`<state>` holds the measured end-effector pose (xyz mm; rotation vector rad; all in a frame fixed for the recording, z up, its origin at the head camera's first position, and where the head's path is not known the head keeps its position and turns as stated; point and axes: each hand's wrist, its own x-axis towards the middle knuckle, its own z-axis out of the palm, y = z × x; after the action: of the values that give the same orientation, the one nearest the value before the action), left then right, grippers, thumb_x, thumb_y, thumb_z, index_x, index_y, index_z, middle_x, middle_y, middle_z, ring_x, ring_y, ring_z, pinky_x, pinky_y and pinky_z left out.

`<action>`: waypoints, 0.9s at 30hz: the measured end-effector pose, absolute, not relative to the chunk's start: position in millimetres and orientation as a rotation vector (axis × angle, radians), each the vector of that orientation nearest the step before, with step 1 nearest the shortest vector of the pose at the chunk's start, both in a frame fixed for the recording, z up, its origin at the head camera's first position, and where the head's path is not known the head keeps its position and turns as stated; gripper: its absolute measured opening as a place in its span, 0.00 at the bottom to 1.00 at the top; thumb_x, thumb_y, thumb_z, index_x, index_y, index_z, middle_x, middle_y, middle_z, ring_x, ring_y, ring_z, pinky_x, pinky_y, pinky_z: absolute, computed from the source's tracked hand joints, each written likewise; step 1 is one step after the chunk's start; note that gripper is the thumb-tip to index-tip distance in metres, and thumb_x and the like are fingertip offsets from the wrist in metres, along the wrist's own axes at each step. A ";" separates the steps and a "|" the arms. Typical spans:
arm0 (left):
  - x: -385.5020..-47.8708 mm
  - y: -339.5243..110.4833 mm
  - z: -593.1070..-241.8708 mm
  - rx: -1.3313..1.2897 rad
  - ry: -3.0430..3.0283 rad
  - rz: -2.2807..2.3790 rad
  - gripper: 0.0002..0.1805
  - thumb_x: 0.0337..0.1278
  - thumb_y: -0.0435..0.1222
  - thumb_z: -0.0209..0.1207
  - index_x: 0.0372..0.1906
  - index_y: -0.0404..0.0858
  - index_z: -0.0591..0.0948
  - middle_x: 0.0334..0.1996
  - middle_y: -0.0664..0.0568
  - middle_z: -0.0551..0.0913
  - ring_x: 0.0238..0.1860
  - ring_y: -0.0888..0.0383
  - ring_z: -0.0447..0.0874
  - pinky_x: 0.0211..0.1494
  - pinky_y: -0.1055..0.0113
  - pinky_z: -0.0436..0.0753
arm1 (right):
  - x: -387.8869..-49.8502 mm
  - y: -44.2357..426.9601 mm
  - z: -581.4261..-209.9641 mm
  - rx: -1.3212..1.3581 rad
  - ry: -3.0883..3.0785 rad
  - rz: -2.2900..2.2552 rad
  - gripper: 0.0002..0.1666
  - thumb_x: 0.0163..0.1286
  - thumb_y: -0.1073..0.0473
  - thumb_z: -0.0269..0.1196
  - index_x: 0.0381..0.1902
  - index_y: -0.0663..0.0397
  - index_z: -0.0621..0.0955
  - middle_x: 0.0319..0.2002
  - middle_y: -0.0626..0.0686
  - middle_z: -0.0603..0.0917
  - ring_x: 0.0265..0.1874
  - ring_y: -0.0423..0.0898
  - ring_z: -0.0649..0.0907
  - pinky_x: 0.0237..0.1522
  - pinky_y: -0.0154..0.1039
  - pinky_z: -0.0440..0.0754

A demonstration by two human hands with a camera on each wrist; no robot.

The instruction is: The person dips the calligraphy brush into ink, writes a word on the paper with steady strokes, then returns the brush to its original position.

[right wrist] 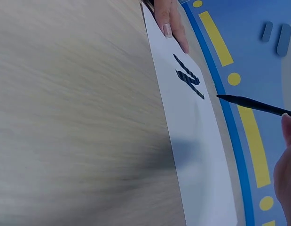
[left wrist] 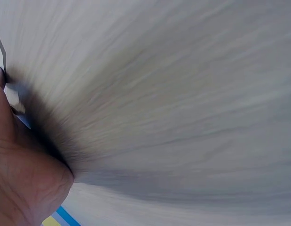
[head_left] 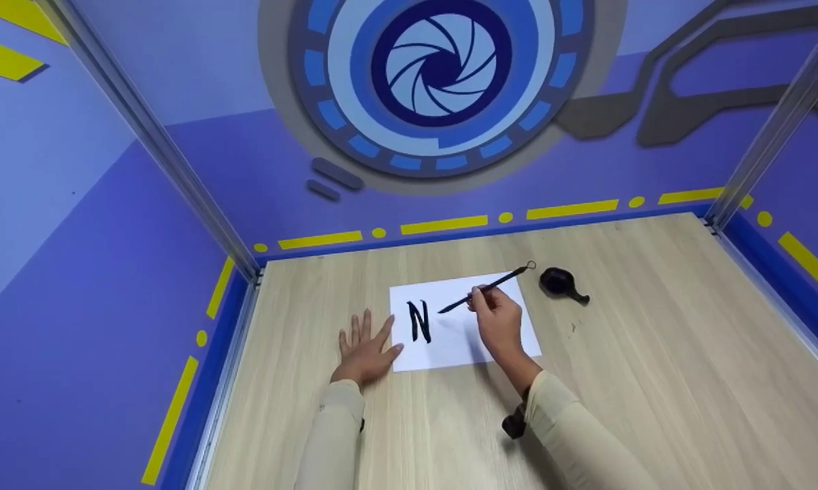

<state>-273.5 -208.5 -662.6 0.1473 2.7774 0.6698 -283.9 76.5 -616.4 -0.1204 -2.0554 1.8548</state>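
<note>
I read a single black capital N (head_left: 419, 322) on the left part of my white paper (head_left: 458, 348).

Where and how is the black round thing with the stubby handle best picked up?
Probably by its stubby handle, pinched across from the near right: it juts that way, away from the paper, and is narrower than the round body.

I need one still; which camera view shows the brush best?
The head view: the brush shows from pointed tip to looped end, partly covered by the right hand. The right wrist view shows its front part only, cut off at the frame edge; the left wrist view shows none.
</note>
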 end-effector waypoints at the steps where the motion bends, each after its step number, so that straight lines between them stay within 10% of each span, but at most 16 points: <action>1: -272.4 -209.3 -661.7 0.145 2.778 0.673 0.40 0.78 0.64 0.48 0.87 0.62 0.52 0.90 0.44 0.31 0.89 0.36 0.19 0.85 0.31 0.23 | -283.7 76.1 -617.5 -0.125 -2.059 1.859 0.12 0.78 0.55 0.67 0.40 0.59 0.89 0.36 0.60 0.92 0.37 0.54 0.92 0.42 0.41 0.92; 27: -276.5 -210.6 -672.6 0.124 2.790 0.601 0.40 0.77 0.66 0.46 0.87 0.66 0.50 0.90 0.47 0.29 0.89 0.38 0.19 0.86 0.31 0.26 | -278.0 70.1 -618.1 -0.202 -1.969 1.958 0.12 0.78 0.58 0.67 0.44 0.64 0.90 0.41 0.65 0.93 0.37 0.45 0.93 0.42 0.28 0.90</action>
<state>-276.5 -210.6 -672.6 0.1237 2.7899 0.6006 -278.0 70.1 -618.1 -0.2017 -1.9693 1.9581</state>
